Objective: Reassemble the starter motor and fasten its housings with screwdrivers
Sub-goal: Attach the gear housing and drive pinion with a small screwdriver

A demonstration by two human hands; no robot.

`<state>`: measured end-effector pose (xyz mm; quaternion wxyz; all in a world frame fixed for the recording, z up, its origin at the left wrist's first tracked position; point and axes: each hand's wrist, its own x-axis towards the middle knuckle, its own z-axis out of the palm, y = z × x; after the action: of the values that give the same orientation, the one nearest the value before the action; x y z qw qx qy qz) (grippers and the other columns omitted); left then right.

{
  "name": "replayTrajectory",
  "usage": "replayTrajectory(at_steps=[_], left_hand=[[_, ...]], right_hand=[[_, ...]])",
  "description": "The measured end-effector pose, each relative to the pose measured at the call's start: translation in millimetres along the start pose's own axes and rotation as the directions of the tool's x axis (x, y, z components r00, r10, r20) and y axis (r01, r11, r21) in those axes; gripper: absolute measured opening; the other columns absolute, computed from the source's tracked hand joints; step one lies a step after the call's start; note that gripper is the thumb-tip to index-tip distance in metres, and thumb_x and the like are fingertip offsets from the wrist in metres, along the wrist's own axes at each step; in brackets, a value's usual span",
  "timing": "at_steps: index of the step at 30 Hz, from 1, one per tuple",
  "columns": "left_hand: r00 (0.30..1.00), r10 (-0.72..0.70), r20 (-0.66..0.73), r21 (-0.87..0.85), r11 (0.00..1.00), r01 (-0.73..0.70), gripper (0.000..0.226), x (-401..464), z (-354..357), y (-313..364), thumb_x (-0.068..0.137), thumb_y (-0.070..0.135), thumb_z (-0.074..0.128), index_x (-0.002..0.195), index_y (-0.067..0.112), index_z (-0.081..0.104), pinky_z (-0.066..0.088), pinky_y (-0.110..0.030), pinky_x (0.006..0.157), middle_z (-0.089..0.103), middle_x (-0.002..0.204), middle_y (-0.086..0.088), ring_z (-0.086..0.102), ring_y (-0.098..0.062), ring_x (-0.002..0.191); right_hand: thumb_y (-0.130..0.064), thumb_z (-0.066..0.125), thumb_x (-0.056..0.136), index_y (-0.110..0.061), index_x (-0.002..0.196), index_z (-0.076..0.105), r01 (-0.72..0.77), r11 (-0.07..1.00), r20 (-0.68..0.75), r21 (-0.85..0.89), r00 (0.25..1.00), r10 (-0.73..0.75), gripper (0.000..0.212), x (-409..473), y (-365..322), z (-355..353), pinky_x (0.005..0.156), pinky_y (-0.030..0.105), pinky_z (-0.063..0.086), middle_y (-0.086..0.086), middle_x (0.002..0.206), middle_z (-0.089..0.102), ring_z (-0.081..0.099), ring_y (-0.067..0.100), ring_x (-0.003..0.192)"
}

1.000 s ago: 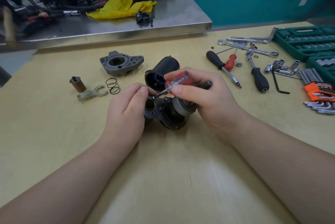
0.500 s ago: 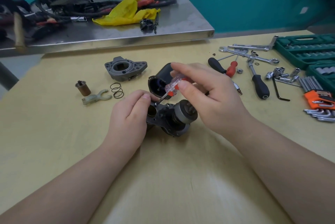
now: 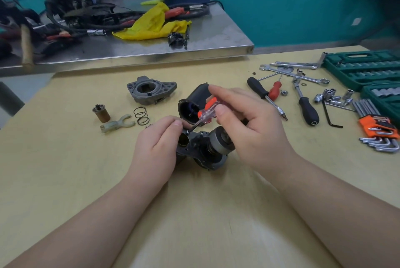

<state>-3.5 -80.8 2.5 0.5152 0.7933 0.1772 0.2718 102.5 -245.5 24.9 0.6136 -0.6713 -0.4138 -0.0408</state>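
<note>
The dark grey starter motor assembly lies on the yellow table, its pinion gear facing right. My left hand grips its left side by the brass bore. My right hand pinches a small screwdriver with a clear and orange handle, its tip down at the housing's upper left. Behind it lies a black cylindrical motor casing. A grey end housing sits farther back left. A brass plunger, a pale fork lever and a coil spring lie to the left.
Screwdrivers, wrenches, loose sockets, hex keys and green socket cases crowd the right side. A steel bench with cables and a yellow rag stands behind the table.
My right hand has lifted and tilted the screwdriver more upright, with its fingers opening along the handle. My left hand keeps its hold on the assembly.
</note>
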Motion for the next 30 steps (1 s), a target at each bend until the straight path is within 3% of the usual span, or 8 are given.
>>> replayTrajectory(at_steps=[5,10,13,17,20,24,27,30], left_hand=[[0.999,-0.022,0.034,-0.021,1.000,0.022,0.032,2.2,-2.9,-1.0,0.099,0.036,0.047,0.085,0.033,0.075,0.046,-0.014,0.074,0.075,0.090,0.011,0.066,-0.005,0.089],[0.998,-0.013,0.060,-0.013,1.000,0.014,0.041,0.6,-4.1,-2.3,0.104,0.046,0.040,0.094,0.032,0.077,0.049,-0.016,0.074,0.077,0.095,0.009,0.069,-0.009,0.093],[0.999,-0.008,0.038,-0.032,0.999,0.009,0.040,-0.9,-3.6,-1.9,0.106,0.045,0.041,0.093,0.034,0.077,0.049,-0.021,0.078,0.077,0.094,0.010,0.069,-0.009,0.092],[1.000,-0.001,0.003,-0.033,0.999,0.001,0.034,-1.5,0.3,-3.0,0.105,0.040,0.045,0.095,0.034,0.077,0.049,-0.034,0.079,0.077,0.094,0.010,0.070,-0.011,0.093],[1.000,0.002,-0.015,-0.037,0.999,-0.003,0.033,-2.1,1.3,-4.0,0.105,0.039,0.046,0.093,0.034,0.077,0.050,-0.029,0.079,0.077,0.093,0.011,0.070,-0.010,0.092],[1.000,0.011,-0.023,-0.044,0.999,-0.012,0.033,-4.0,2.1,-2.5,0.106,0.036,0.048,0.088,0.036,0.076,0.046,-0.013,0.071,0.075,0.088,0.016,0.068,-0.003,0.085],[1.000,0.002,-0.020,-0.059,0.998,-0.003,0.033,-3.3,2.3,-1.6,0.105,0.036,0.048,0.088,0.038,0.076,0.047,-0.013,0.072,0.075,0.088,0.017,0.067,-0.002,0.085],[1.000,-0.003,0.001,-0.061,0.998,0.003,0.032,-2.3,1.6,-0.6,0.104,0.037,0.048,0.089,0.035,0.076,0.046,-0.014,0.071,0.075,0.088,0.016,0.067,-0.003,0.086]], right_hand=[[-0.020,0.073,0.099,-0.021,0.124,0.078,-0.018,0.999,-0.079,0.041,0.997,0.021,0.025,-0.8,2.7,4.7,0.082,0.022,0.052,-0.008,0.100,0.074,0.071,0.015,0.096],[-0.013,0.064,0.104,-0.013,0.134,0.073,0.008,0.998,-0.056,0.063,0.998,-0.004,0.031,-3.6,6.2,5.2,0.092,0.022,0.055,-0.011,0.118,0.074,0.069,0.014,0.117],[-0.015,0.070,0.100,-0.019,0.128,0.075,0.012,1.000,-0.080,0.019,0.997,-0.011,0.029,-3.6,4.4,5.4,0.087,0.020,0.055,-0.011,0.109,0.073,0.071,0.013,0.107],[-0.015,0.073,0.100,-0.017,0.125,0.077,-0.021,0.997,-0.071,0.068,0.997,0.026,0.025,-3.5,3.6,6.8,0.083,0.043,0.062,-0.003,0.104,0.072,0.076,0.024,0.097],[-0.008,0.065,0.103,-0.010,0.132,0.073,0.006,0.996,-0.042,0.091,0.999,-0.002,0.030,-4.2,1.5,5.1,0.083,0.028,0.061,-0.003,0.117,0.072,0.076,0.020,0.102],[-0.005,0.070,0.100,-0.016,0.128,0.075,0.022,0.998,-0.051,0.060,0.999,-0.019,0.030,-4.6,-1.2,5.7,0.084,0.017,0.054,-0.004,0.107,0.075,0.072,0.012,0.102],[-0.011,0.074,0.099,-0.019,0.123,0.077,0.017,0.999,-0.070,0.041,0.997,-0.014,0.025,-3.0,-1.3,6.2,0.082,0.018,0.053,-0.002,0.103,0.075,0.071,0.014,0.100],[-0.011,0.066,0.104,-0.014,0.129,0.075,0.013,0.996,-0.060,0.085,0.998,-0.007,0.027,-3.4,0.7,4.5,0.087,0.016,0.052,-0.002,0.117,0.075,0.071,0.010,0.112]])
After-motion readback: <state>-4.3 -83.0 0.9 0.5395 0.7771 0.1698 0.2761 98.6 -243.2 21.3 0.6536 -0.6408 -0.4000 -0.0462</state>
